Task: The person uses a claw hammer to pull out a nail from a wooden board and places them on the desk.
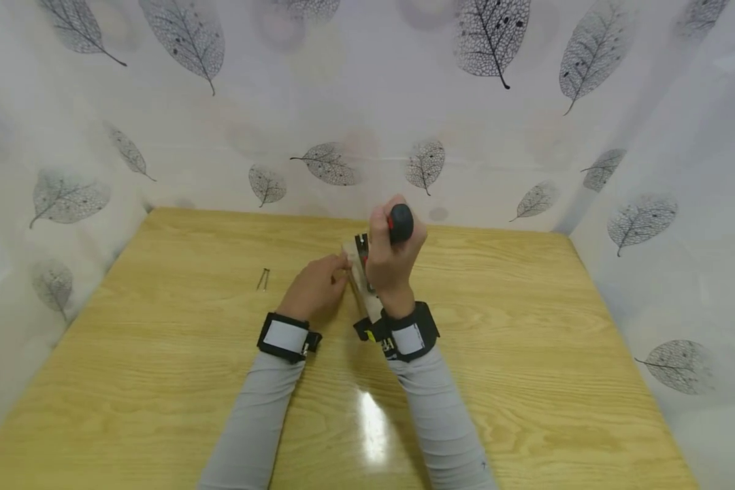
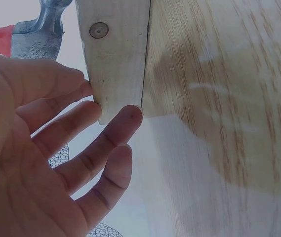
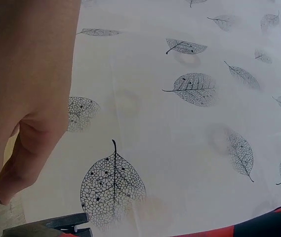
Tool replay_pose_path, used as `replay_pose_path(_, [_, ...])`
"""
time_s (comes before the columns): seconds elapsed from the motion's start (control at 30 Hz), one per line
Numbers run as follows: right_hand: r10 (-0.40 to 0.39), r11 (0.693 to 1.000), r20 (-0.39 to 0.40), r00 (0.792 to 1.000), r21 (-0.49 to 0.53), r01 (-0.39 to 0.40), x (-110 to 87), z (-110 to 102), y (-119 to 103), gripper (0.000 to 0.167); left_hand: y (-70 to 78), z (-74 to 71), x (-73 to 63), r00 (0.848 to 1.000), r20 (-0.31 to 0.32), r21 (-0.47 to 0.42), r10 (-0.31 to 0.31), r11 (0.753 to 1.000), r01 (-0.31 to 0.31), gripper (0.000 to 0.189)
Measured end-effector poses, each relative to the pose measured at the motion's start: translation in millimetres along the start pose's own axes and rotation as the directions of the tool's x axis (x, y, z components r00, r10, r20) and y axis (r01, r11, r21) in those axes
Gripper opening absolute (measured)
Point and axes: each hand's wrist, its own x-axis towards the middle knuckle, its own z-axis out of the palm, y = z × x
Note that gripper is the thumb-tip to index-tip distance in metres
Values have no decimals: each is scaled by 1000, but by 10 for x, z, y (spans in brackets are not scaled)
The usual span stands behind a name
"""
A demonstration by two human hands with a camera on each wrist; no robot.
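A pale wooden block (image 1: 367, 299) lies on the table, and its side face (image 2: 118, 64) shows a round knot. My left hand (image 1: 315, 289) is at its far end. In the left wrist view, the left hand's fingers (image 2: 123, 123) bend against the block's edge and end. My right hand (image 1: 395, 255) grips the black and red handle (image 1: 401, 223) of a claw hammer. The hammer's metal head (image 2: 36, 42) is close to the block and the left fingertips. In the right wrist view, the claw (image 3: 46, 227) shows low down. Whether the left fingertips pinch anything small is hidden.
Two nails (image 1: 263, 279) lie on the wooden table (image 1: 527, 381), left of the left hand. A white curtain (image 1: 355, 88) printed with grey leaves hangs behind the table and along both sides. Black straps (image 1: 284, 337) circle both wrists.
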Motion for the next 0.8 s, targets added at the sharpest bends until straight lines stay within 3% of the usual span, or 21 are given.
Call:
replay_pose_path(0.27, [83,991,-29,996,112,-80,6,-100,-33,36,4,-25,-23,1000,1,1,12,1000,-12,30])
replay_pose_path(0.8, [155,952,-77,985,279,-128,73,-269,14,41,1,-32,-22,999,-13,-71,-39,997,38,34])
